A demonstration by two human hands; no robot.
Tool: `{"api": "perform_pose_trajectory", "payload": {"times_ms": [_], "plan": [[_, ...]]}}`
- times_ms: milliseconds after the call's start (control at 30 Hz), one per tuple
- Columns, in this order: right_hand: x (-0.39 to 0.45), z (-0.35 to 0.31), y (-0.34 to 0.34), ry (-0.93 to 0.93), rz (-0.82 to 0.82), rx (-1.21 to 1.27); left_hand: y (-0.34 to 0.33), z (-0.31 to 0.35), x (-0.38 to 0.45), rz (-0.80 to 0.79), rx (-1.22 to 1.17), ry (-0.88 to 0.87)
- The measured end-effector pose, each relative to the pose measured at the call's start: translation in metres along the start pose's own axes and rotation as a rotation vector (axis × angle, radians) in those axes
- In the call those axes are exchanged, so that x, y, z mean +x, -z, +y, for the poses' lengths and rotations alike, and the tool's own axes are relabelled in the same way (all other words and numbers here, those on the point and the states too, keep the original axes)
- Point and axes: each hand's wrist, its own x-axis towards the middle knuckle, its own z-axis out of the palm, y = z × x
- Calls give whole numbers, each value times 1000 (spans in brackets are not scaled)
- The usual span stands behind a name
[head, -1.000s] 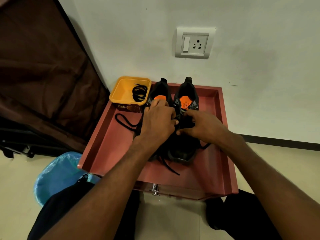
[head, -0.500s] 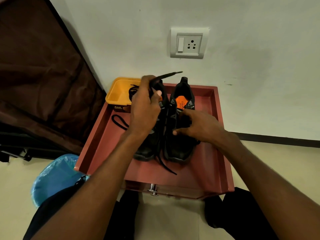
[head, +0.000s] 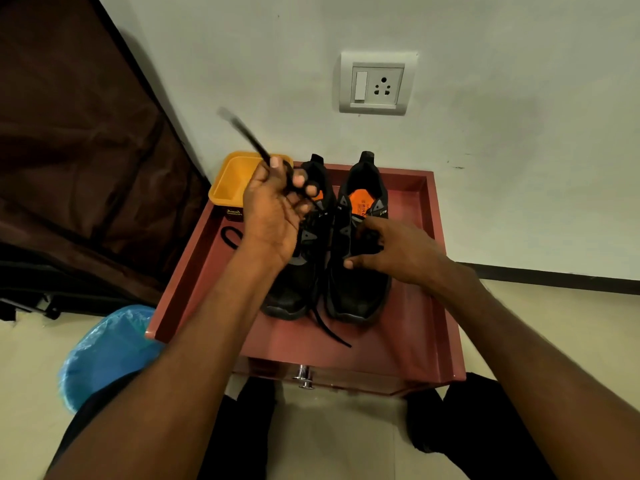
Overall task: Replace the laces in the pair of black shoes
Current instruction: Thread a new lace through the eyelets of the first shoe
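Two black shoes with orange insoles stand side by side on a red tray-topped table [head: 408, 344], the left shoe [head: 298, 289] and the right shoe [head: 360, 296]. My left hand [head: 273, 209] is raised above the left shoe and grips a black lace [head: 242, 131], whose free end sticks up and to the left, blurred. My right hand [head: 398, 251] rests on the right shoe, fingers curled over its laced front and thumb against its inner side. Another lace end [head: 329, 329] trails out between the toes onto the tray.
A yellow tub [head: 228, 183] stands at the tray's back left corner, with a loop of black lace [head: 230, 237] lying in front of it. A blue bin bag [head: 104, 348] sits on the floor at left. A dark curtain hangs left; a wall socket [head: 375, 83] is above.
My left hand has lifted off the left shoe with the lace. The lace's free end pointed right half a second ago and now swings up to the left. The right hand has stayed on the right shoe.
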Motion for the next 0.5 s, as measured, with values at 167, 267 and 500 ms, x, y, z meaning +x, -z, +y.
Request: {"api": "perform_pose_trajectory", "payload": {"times_ms": [167,267,500], "plan": [[2,0,-1,2,-3,19,10,-21,2,-40,957,-190],[4,1,-2,11,5,6,12,-38,-2,-218,1379,-202],[3,4,-2,31,27,-21,8,-34,0,-103,1018,-241]]}}
